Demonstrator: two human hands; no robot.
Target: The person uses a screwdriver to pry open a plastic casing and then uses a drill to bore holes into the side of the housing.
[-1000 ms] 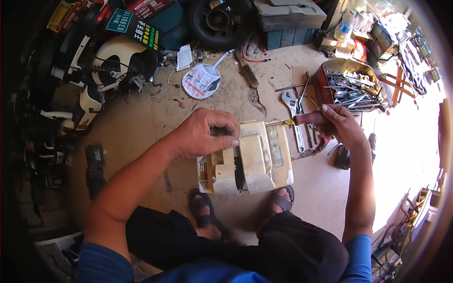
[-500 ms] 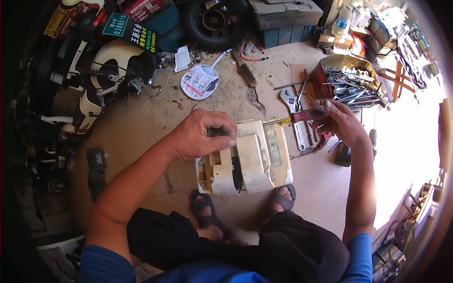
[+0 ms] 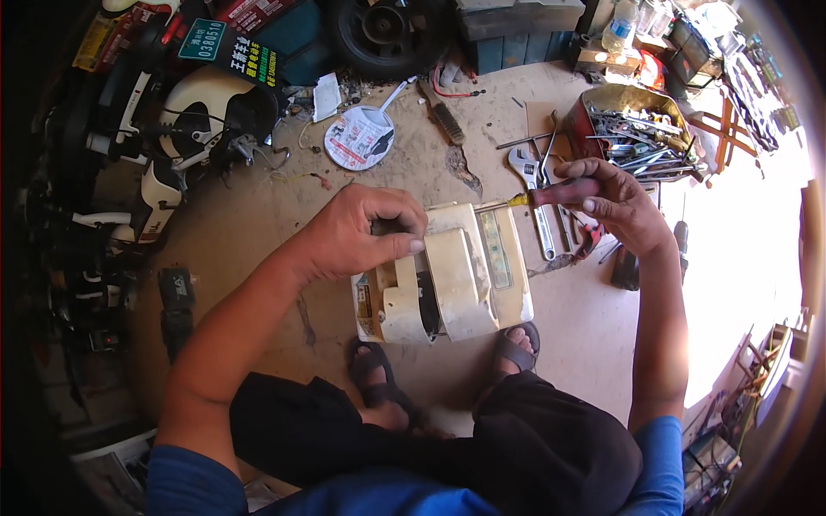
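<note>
A cream plastic-cased machine [image 3: 460, 279] stands on the floor between my feet, its casing worn and dirty, with a dark gap at the front. My left hand [image 3: 374, 228] is at its far left edge, fingers curled and thumb bent toward them; whatever lies between them is hidden. My right hand [image 3: 624, 206] grips a screwdriver [image 3: 564, 193] by its dark red handle, using thumb and fingertips. The screwdriver lies nearly level, its yellow collar and metal shaft pointing left across the machine's far edge. Its tip I cannot make out.
Beyond the machine lie an adjustable wrench [image 3: 535, 202], a wire brush [image 3: 446, 120] and a round white fan [image 3: 360, 138]. A tool-filled bin [image 3: 632, 129] stands right, near a power drill [image 3: 626, 271]. A wheel [image 3: 387, 39] and scooter parts [image 3: 206, 112] are at the back and left.
The fingers of my right hand have shifted round the screwdriver handle, the thumb now lower. The whole view has moved slightly. My left hand keeps its place by the machine.
</note>
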